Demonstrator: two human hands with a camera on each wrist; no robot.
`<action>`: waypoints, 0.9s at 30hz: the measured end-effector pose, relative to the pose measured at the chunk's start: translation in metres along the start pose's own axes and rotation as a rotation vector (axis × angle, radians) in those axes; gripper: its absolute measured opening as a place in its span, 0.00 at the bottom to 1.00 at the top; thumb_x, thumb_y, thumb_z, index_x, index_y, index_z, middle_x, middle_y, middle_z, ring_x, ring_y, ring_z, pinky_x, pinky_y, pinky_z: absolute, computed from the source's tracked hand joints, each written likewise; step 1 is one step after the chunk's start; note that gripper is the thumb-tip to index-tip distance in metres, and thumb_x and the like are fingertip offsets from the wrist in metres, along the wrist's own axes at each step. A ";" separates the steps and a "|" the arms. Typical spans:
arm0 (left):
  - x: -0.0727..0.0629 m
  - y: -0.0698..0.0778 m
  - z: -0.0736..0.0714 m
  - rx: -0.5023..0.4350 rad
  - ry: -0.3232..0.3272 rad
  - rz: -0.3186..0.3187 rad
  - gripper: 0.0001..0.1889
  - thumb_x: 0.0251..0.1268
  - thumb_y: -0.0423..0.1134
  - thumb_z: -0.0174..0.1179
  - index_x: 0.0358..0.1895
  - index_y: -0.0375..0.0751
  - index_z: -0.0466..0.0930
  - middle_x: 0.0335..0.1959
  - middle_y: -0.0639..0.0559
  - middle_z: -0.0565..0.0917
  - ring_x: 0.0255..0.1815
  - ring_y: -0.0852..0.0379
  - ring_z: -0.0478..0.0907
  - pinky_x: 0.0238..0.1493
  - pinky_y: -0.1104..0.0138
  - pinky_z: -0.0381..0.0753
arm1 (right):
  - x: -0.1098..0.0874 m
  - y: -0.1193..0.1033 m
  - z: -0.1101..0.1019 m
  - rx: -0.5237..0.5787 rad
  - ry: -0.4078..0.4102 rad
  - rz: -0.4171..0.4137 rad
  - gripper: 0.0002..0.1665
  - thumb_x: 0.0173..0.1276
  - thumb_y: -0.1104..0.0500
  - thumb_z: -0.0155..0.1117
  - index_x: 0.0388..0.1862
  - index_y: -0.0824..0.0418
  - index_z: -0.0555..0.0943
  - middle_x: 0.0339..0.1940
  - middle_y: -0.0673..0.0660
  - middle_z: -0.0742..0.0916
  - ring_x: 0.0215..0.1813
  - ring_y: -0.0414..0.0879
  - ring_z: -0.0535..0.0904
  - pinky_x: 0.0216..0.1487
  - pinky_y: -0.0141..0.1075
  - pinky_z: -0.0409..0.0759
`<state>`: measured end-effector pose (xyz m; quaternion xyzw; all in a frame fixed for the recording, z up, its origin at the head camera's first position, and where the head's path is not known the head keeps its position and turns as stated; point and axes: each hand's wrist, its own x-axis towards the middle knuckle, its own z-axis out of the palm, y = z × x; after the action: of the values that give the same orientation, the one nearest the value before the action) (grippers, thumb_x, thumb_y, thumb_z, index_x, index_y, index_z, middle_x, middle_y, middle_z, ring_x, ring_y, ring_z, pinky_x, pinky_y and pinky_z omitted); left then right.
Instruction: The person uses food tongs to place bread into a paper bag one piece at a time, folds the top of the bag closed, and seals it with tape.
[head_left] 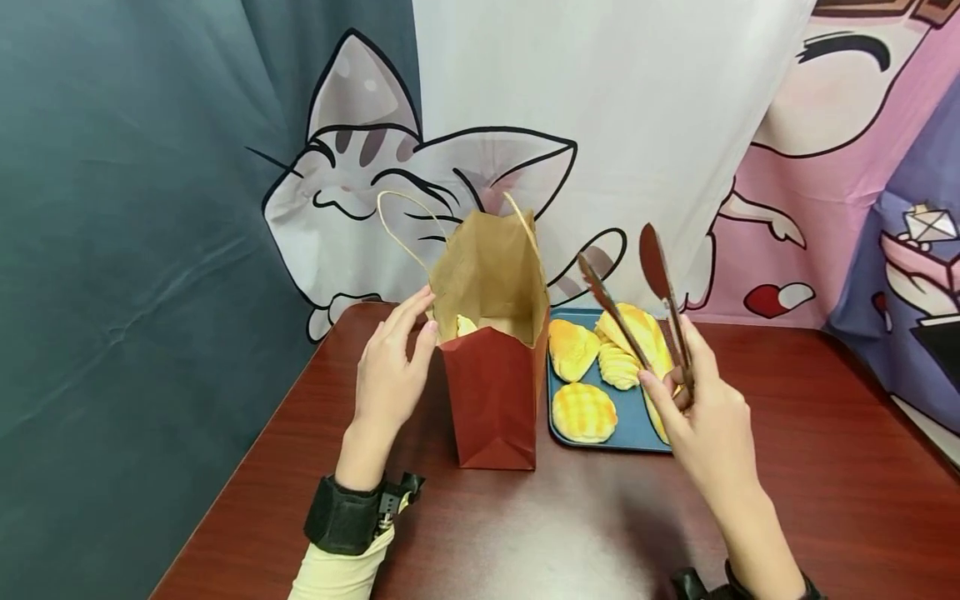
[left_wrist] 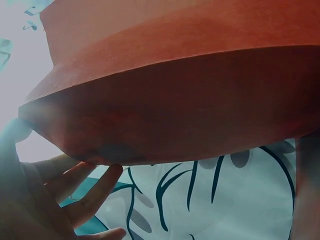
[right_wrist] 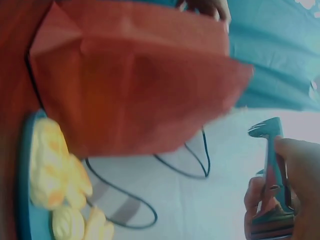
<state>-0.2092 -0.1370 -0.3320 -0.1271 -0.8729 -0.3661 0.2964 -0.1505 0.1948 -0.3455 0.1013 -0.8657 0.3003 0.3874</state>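
A red paper bag (head_left: 491,400) stands upright and open-topped on the table, with a pale yellow piece (head_left: 465,325) partly showing inside. My left hand (head_left: 393,362) touches the bag's left upper edge with fairly straight fingers; the left wrist view has its fingertips against the red paper. Held in my right hand (head_left: 712,421) is a pair of tongs (head_left: 655,262), its tips spread, pointing up, with nothing between them. Below and behind the tongs is a blue tray (head_left: 633,429) holding a checkered bun (head_left: 584,413), a smooth roll (head_left: 572,350), a ridged croissant (head_left: 619,368) and longer bread.
The tray sits just right of the bag on the dark red-brown table (head_left: 300,500). Two cord handles (head_left: 390,229) rise from the bag's top. Behind the table hangs a cartoon-printed curtain (head_left: 637,100), with a grey-green curtain (head_left: 150,208) at the left.
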 end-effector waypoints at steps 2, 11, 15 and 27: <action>0.001 0.000 0.001 -0.006 0.004 0.006 0.22 0.77 0.49 0.47 0.68 0.48 0.76 0.71 0.59 0.74 0.73 0.52 0.71 0.76 0.43 0.60 | 0.003 0.008 -0.005 -0.026 -0.007 0.041 0.44 0.63 0.56 0.73 0.77 0.50 0.65 0.23 0.50 0.81 0.21 0.27 0.66 0.22 0.25 0.65; 0.002 0.001 0.001 -0.003 0.012 0.015 0.22 0.77 0.50 0.48 0.67 0.49 0.76 0.71 0.59 0.74 0.73 0.53 0.71 0.76 0.43 0.59 | 0.009 0.041 -0.022 -0.139 -0.132 0.229 0.40 0.70 0.45 0.65 0.77 0.52 0.64 0.30 0.59 0.87 0.26 0.52 0.79 0.27 0.53 0.75; 0.002 0.000 -0.001 -0.001 0.005 0.011 0.23 0.77 0.51 0.49 0.68 0.49 0.76 0.71 0.59 0.74 0.73 0.53 0.71 0.76 0.42 0.59 | 0.009 0.055 -0.024 -0.182 -0.233 0.298 0.40 0.71 0.40 0.61 0.76 0.55 0.63 0.32 0.61 0.88 0.29 0.57 0.81 0.25 0.49 0.73; 0.001 -0.006 -0.001 -0.001 -0.004 0.006 0.23 0.77 0.51 0.48 0.68 0.49 0.75 0.71 0.59 0.74 0.72 0.53 0.71 0.76 0.42 0.58 | 0.001 0.085 -0.008 -0.197 -0.546 0.442 0.43 0.72 0.39 0.56 0.72 0.67 0.62 0.40 0.67 0.87 0.37 0.59 0.83 0.32 0.49 0.78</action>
<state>-0.2121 -0.1416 -0.3347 -0.1306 -0.8729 -0.3656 0.2954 -0.1810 0.2671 -0.3779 -0.0496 -0.9630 0.2540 0.0757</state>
